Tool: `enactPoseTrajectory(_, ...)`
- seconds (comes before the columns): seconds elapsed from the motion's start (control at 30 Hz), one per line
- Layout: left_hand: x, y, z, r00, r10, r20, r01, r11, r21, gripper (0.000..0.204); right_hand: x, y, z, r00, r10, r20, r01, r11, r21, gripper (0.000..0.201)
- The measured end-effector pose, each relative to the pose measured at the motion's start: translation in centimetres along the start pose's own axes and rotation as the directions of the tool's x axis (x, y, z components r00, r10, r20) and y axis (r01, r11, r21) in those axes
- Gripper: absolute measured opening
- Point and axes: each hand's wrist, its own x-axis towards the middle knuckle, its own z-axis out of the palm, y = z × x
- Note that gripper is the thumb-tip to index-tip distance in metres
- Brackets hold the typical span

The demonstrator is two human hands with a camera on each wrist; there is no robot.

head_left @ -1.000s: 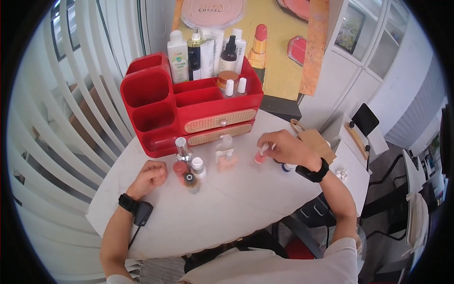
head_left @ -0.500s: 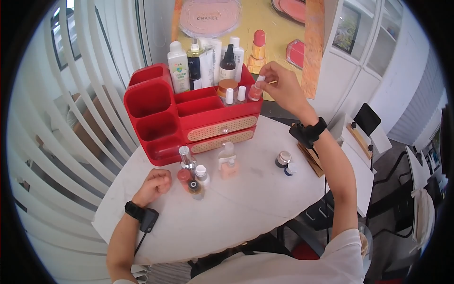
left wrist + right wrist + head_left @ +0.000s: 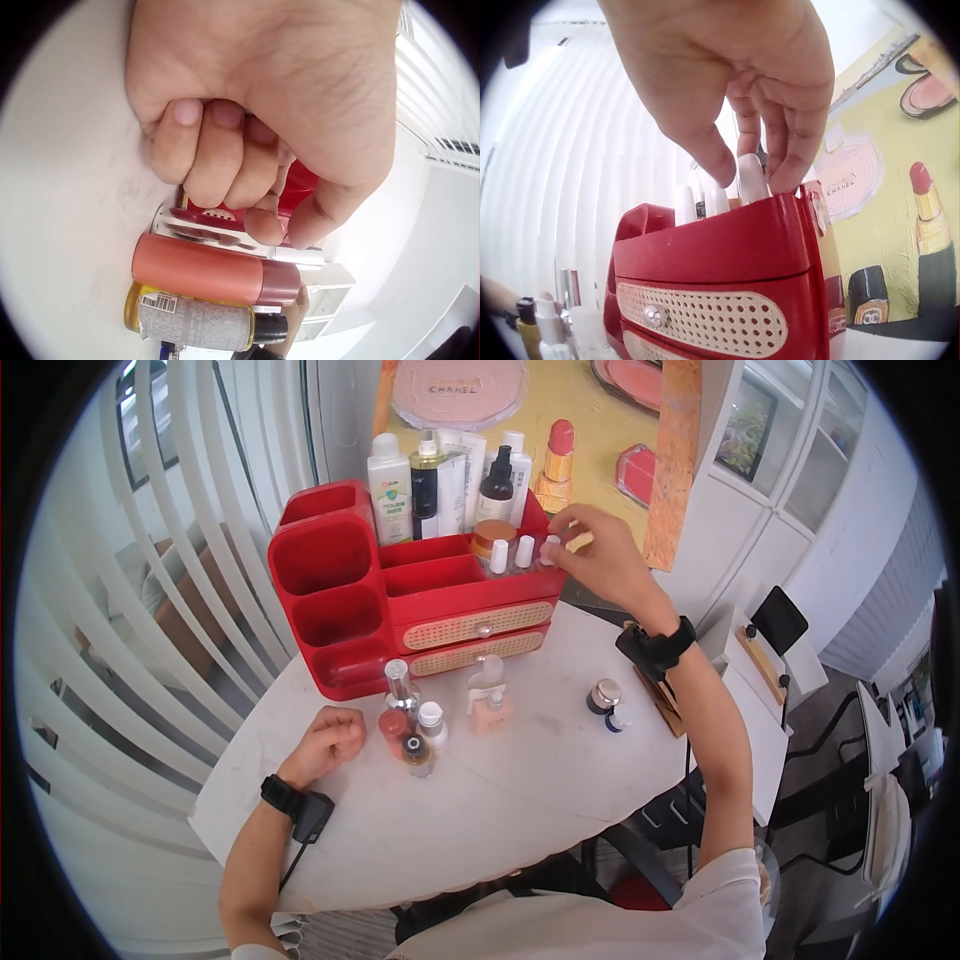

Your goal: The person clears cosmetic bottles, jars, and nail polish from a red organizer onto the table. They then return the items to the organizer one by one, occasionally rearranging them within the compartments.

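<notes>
My right hand point(image 3: 607, 565) is over the right end of the red organizer point(image 3: 430, 585), its thumb and fingers at the white cap of a nail polish bottle point(image 3: 751, 178). The organizer's front wall hides the bottle's body in the right wrist view. Two more white-capped bottles point(image 3: 512, 555) stand beside it, in front of an amber-lidded jar point(image 3: 494, 538). My left hand point(image 3: 325, 745) rests on the table with its fingers folded into the palm and holds nothing. Close to it stand a coral bottle point(image 3: 202, 270) and a yellow bottle with a black cap point(image 3: 199, 322).
Tall bottles and tubes point(image 3: 455, 485) fill the organizer's back row. In front of it are a silver-capped bottle point(image 3: 400, 682), a white bottle point(image 3: 432, 726) and a pink perfume bottle point(image 3: 492, 712). Two small jars point(image 3: 604, 697) sit at the table's right. Behind leans a painted board point(image 3: 610, 530).
My right hand has carried the nail polish bottle from the table up to the organizer and lowered it into the right end of the front row. The left hand has stayed on the table.
</notes>
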Motion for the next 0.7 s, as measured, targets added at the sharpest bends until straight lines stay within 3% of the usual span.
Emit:
enactPoseTrajectory(0.03,0.0,0.0,0.0,1.000,0.006,0.003,-0.006,1.000,-0.002,0.031,0.0,-0.4,0.0,0.982,-0.131,-0.134,0.113,0.984,-0.134,0.019)
enactPoseTrajectory(0.07,0.0,0.0,0.0,1.000,0.009,-0.002,-0.010,1.000,-0.005,0.031,-0.3,-1.5,-0.2,0.982,-0.136,-0.130,0.118,0.984,-0.132,0.019)
enactPoseTrajectory(0.13,0.0,0.0,-0.1,1.000,0.007,0.024,-0.007,1.000,-0.004,0.031,-1.7,-4.4,-0.6,0.997,-0.082,-0.017,0.082,0.996,0.034,0.020)
enactPoseTrajectory(0.2,0.1,-0.1,-0.2,1.000,0.002,0.021,-0.002,1.000,-0.004,0.031,-3.4,-6.0,0.1,0.941,-0.088,0.327,0.040,0.988,0.150,0.020)
enactPoseTrajectory(0.27,0.1,-0.2,-0.2,1.000,-0.004,0.021,0.004,1.000,-0.001,0.030,-5.1,-6.6,2.1,0.879,-0.098,0.466,0.010,0.982,0.187,0.021)
enactPoseTrajectory(0.3,0.0,-0.1,-0.2,1.000,-0.010,0.016,0.010,1.000,-0.004,0.030,-5.7,-6.6,2.9,0.880,-0.097,0.465,0.010,0.982,0.186,0.021)
enactPoseTrajectory(0.4,0.0,0.2,-0.1,1.000,-0.020,0.015,0.020,1.000,-0.008,0.030,-6.4,-5.6,4.9,0.793,-0.060,0.607,0.007,0.996,0.089,0.031)
enactPoseTrajectory(0.53,0.0,0.1,-0.1,1.000,-0.015,0.018,0.015,1.000,0.010,0.028,-5.4,-6.1,3.5,0.832,-0.033,0.553,-0.030,0.994,0.105,0.035)
enactPoseTrajectory(0.6,0.0,0.3,0.0,1.000,-0.013,0.029,0.013,1.000,0.001,0.028,-3.8,-6.5,1.2,0.926,-0.033,0.376,-0.051,0.976,0.210,0.036)
enactPoseTrajectory(0.7,0.0,0.4,0.1,0.999,-0.022,0.041,0.023,1.000,-0.017,0.028,-1.1,-5.9,-2.0,0.994,0.037,0.100,-0.059,0.971,0.231,0.040)
